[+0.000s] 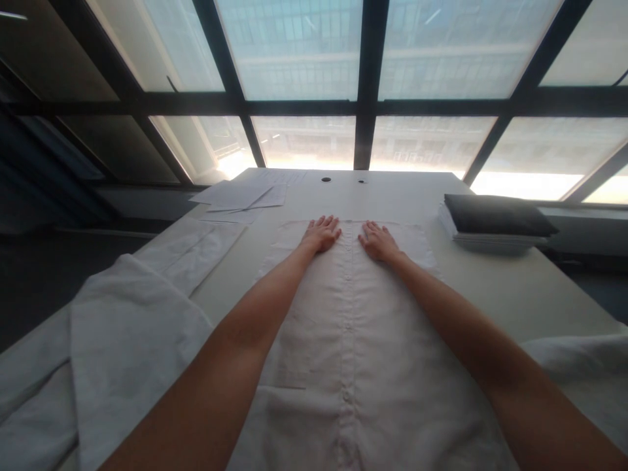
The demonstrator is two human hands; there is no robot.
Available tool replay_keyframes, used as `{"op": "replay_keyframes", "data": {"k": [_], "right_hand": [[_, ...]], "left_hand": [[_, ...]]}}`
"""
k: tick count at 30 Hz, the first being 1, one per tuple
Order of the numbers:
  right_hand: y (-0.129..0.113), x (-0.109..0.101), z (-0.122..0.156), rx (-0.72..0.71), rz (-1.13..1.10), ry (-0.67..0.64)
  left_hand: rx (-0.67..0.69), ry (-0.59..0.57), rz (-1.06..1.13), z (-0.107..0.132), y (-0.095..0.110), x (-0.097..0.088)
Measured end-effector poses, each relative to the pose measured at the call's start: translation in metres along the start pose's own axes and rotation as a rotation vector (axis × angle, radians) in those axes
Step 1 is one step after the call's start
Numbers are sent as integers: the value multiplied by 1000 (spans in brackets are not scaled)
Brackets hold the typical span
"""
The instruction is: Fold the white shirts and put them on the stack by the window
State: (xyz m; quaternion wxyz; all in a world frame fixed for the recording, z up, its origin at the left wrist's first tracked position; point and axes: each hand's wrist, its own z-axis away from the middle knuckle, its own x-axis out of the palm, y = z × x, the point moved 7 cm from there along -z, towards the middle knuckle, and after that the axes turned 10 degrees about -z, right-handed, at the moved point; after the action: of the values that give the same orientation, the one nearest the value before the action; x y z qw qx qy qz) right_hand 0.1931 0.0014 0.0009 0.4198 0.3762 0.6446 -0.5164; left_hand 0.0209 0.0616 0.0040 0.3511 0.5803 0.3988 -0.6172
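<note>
- Lying flat along the middle of the white table [490, 281], a white buttoned shirt [353, 340] runs from the near edge towards the far end.
- Left hand [322, 233] rests palm down on the shirt's far part, left of the button line, fingers spread flat, gripping nothing.
- Right hand [378, 241] lies palm down just right of that line, fingers flat and loose, holding nothing.
- More white cloth [122, 327] sits near left.
- Papers [243, 196] lie far left.
- A dark folded stack [495, 219] sits far right.
</note>
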Motion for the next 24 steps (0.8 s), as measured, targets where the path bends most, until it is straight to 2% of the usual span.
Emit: {"op": "replay_keyframes", "data": {"k": [4, 7, 18, 21, 24], "right_hand": [[65, -21, 1, 179, 60, 55], [90, -27, 2, 258, 84, 74], [91, -25, 1, 270, 85, 98], [91, -25, 1, 270, 81, 107], [91, -24, 0, 281, 74, 100]], "left_hand": [[5, 8, 6, -2, -2, 1], [7, 22, 19, -1, -3, 1], [-26, 84, 21, 3, -2, -6], [-18, 220, 7, 13, 3, -22], [40, 359, -14, 30, 20, -36]]}}
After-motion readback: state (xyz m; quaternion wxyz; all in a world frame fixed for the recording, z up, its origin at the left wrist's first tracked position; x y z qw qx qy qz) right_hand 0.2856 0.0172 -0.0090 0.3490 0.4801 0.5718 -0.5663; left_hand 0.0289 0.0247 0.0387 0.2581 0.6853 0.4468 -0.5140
